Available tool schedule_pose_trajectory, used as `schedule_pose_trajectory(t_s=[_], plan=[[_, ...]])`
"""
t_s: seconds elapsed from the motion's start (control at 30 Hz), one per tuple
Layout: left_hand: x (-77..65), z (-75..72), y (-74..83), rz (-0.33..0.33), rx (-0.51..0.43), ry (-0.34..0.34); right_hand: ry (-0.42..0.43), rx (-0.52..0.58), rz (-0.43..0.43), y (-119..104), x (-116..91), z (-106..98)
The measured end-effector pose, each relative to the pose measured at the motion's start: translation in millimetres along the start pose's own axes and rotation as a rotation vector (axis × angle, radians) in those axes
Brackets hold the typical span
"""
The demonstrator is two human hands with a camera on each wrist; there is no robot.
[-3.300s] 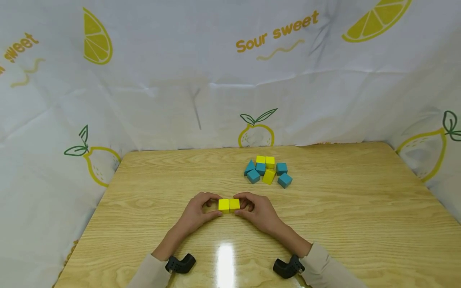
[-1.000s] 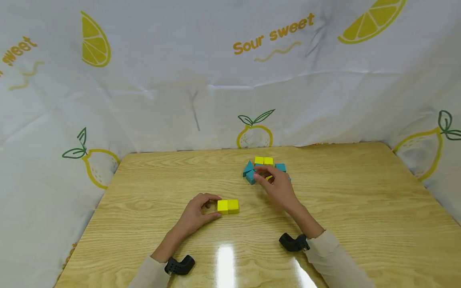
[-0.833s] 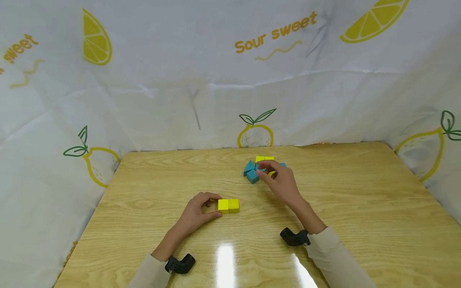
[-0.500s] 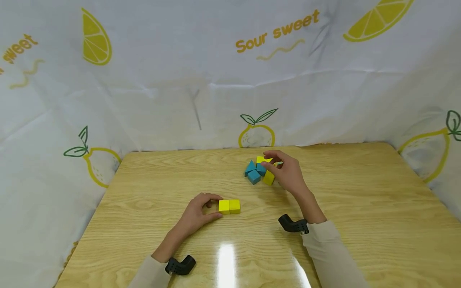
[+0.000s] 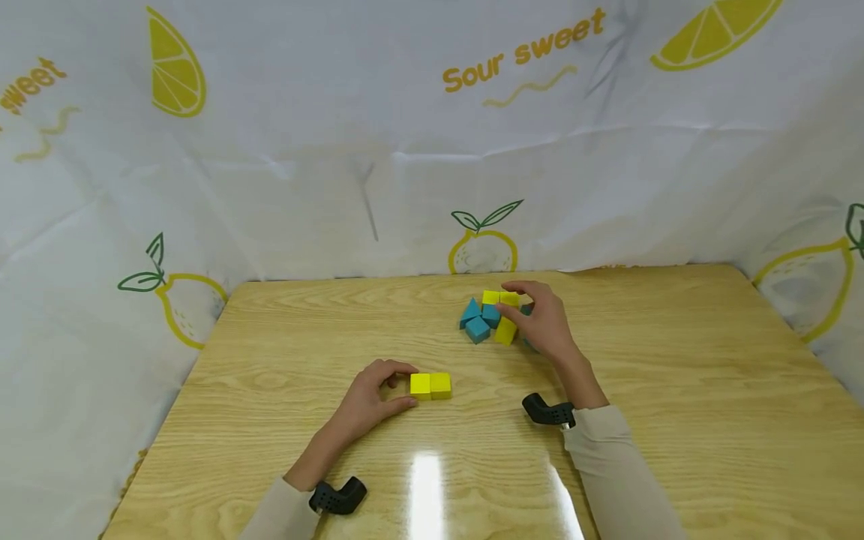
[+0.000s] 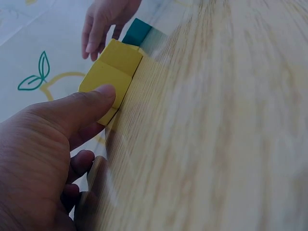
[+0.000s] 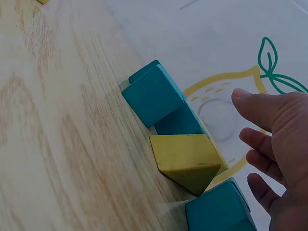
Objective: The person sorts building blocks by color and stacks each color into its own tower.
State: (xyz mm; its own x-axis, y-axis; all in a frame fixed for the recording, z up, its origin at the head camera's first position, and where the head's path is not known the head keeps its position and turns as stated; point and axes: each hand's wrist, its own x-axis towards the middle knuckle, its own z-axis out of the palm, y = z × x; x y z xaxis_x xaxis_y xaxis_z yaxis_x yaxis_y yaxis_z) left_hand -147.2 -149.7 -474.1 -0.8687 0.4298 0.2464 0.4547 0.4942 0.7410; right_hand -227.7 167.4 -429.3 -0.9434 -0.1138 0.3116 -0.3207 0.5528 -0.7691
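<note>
My left hand [image 5: 367, 394] pinches the left yellow cube [image 5: 420, 385] between thumb and fingers. A second yellow cube [image 5: 441, 385] sits flush against its right side on the table. Over the block pile at the back, my right hand [image 5: 545, 322] has thumb and index spread around the right rear yellow cube [image 5: 509, 298]. In the right wrist view its thumb [image 7: 255, 106] stands apart from the blocks. Beside that cube is another yellow cube [image 5: 490, 298]; in front lie a blue cube [image 5: 490, 315] and a yellow triangular block [image 7: 187, 154].
Left in the pile are a blue triangular block [image 5: 471, 313] and another blue cube [image 5: 477, 330]. More blue blocks are partly hidden behind the right hand. A white lemon-print cloth [image 5: 324, 210] hangs behind the wooden table [image 5: 304, 322].
My right hand left the right yellow cube of the front pair and went to the pile, then shifted back and right to the rear yellow cube. The left hand has stayed in place.
</note>
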Motion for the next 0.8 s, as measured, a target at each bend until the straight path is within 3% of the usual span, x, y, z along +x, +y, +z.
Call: schedule_pose_trajectory(t_s=[0.8], plan=[[1.0, -1.4, -0.9, 0.015, 0.021, -0.002, -0.039, 0.008, 0.049, 33, 3, -1]])
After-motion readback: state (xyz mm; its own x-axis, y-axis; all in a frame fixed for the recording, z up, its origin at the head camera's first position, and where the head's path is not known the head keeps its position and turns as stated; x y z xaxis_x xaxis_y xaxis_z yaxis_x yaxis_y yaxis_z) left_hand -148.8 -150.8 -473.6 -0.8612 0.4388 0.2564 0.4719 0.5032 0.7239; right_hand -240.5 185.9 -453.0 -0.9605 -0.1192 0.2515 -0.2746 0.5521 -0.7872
